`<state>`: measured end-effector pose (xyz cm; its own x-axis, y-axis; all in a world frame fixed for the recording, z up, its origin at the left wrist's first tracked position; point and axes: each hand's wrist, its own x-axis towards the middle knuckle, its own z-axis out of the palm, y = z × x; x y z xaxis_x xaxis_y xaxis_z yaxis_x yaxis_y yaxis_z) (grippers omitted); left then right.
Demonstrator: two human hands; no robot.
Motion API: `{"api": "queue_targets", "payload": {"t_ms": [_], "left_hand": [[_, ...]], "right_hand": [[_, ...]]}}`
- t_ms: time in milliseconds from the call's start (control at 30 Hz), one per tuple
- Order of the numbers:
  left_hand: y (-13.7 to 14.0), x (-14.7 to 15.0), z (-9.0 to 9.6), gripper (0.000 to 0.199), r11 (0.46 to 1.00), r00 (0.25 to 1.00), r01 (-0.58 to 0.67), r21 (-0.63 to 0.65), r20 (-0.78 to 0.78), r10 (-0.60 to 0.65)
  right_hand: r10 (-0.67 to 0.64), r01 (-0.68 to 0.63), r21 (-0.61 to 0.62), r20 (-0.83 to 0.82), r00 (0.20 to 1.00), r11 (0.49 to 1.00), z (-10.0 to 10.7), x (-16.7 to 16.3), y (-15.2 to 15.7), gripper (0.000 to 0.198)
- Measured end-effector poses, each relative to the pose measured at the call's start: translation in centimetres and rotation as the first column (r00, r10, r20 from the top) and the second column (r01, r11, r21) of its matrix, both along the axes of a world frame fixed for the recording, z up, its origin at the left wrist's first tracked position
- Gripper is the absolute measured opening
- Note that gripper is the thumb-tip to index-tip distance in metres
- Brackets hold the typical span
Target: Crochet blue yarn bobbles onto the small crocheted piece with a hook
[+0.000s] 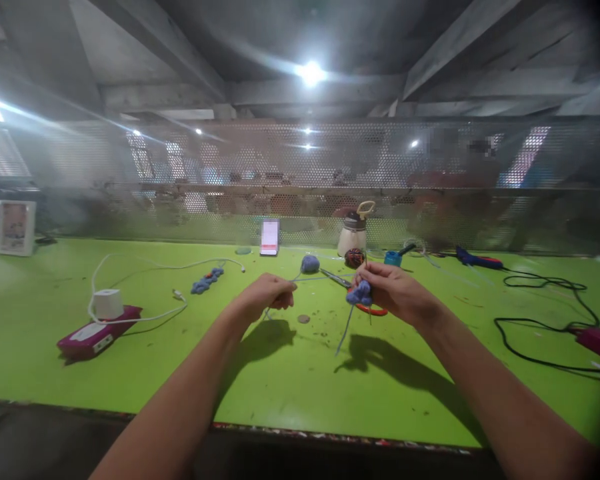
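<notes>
My right hand (pixel 394 288) pinches a small blue-purple crocheted piece (pixel 361 293), and a loose yarn end (pixel 345 330) dangles below it. A thin shaft seems to stick up at those fingertips; its kind is unclear. To the left, my left hand (pixel 274 292) is closed in a loose fist around the yarn (pixel 320 278), which stretches across to the crocheted piece. Beyond the hands sits a ball of blue-purple yarn (pixel 310 264). Scissors (pixel 336 278) with red handles lie partly behind the piece and my right hand. Both hands are above the green table (pixel 300 393).
Left: a crocheted strip (pixel 207 281), a white cable and a purple power strip (pixel 97 335) with a charger (pixel 108 304). Back: a phone (pixel 269 237), a jug (pixel 353 237), a dark multicoloured ball (pixel 355 258) and a blue jar (pixel 393 257). Right: a blue corded tool (pixel 480 259).
</notes>
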<state>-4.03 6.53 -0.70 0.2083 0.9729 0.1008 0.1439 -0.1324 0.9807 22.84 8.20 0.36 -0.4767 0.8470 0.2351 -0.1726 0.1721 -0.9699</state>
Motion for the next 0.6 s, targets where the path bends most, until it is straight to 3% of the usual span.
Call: {"api": "queue_targets", "payload": {"t_ms": [133,233,300,367,433,500,600], "left_hand": [[-1.5,0.3,1.5,0.041,0.988,0.953,0.104,0.113,0.272,-0.131],[-1.7,0.4,2.0,0.029,0.974,0.849,0.129,0.185,0.487,-0.205],[-1.4,0.5,1.7,0.054,0.982,0.888,0.12,0.143,0.427,-0.171],[-0.9,0.6,1.0,0.065,0.996,0.98,0.033,0.087,0.192,-0.049],[-0.4,0.8,0.3,0.037,0.997,0.998,-0.043,0.056,0.05,0.04],[-0.2,0.9,-0.1,0.001,0.999,0.998,-0.034,0.017,0.05,0.033],[-0.6,1.2,0.3,0.026,0.999,0.983,0.041,-0.016,0.179,-0.037]], "right_hand": [[-0.109,0.109,-0.03,-0.016,0.994,0.994,-0.6,-0.3,0.6,0.022],[-0.07,0.073,-0.048,0.071,0.995,0.996,-1.1,-1.4,-0.1,0.024],[-0.015,0.018,-0.018,0.114,0.993,1.0,-1.3,-2.4,-1.0,0.025],[0.037,-0.036,-0.012,0.139,0.99,0.999,-1.3,-3.2,-1.9,0.026],[0.061,-0.061,0.0,0.136,0.989,0.998,-1.3,-3.8,-2.5,0.026],[0.057,-0.059,0.012,0.118,0.991,0.998,-1.3,-4.0,-2.8,0.026],[0.026,-0.027,0.012,0.083,0.996,1.0,-1.4,-4.1,-2.6,0.027]]}}
